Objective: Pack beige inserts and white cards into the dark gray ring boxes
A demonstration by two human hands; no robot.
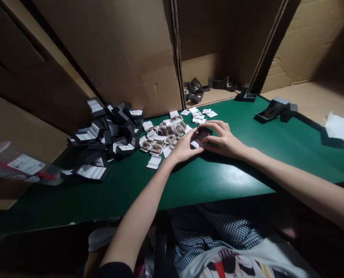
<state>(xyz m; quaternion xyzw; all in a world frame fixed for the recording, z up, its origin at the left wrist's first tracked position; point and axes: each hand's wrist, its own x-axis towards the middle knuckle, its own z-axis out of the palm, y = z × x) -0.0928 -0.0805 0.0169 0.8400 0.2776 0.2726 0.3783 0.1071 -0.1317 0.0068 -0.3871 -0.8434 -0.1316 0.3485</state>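
Both hands meet over a small black jewellery box (206, 131) with a pale insert, low over the green table. My left hand (186, 146) grips its left side, thumb along the near edge. From the right, my right hand (222, 139) closes its fingers round the other side, hiding part of the box. Just left of my hands lies a spread of white and brownish folded inserts (163, 137). Farther left is a heap of open black boxes (102, 135), many showing white linings.
Cardboard cartons (116, 50) stand along the back; one holds several dark boxes (195, 87). More black boxes (273, 110) lie at the back right. A clear plastic tub (24, 164) is at the left, a white sheet (342, 129) at the far right. The green table (189, 189) ends before my lap.
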